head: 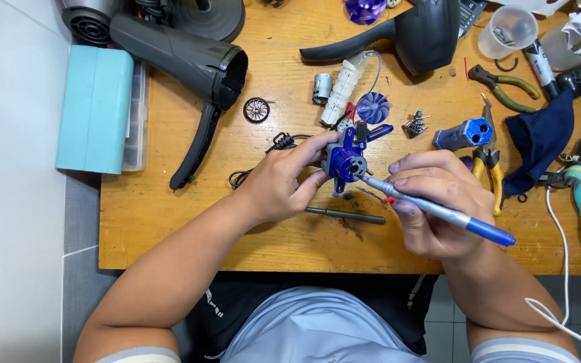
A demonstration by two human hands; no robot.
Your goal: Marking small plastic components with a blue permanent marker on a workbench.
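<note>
Right now my left hand [280, 185] has its grip closed around the blue motor assembly [345, 160], held just above the wooden counter [169, 222]. My right hand [438, 208] grips a blue-handled soldering iron [438, 212], tip touching the motor.

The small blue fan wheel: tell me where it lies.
In the head view, the small blue fan wheel lies on the wooden table above the left hand, right of the white ribbed cylinder.
</note>
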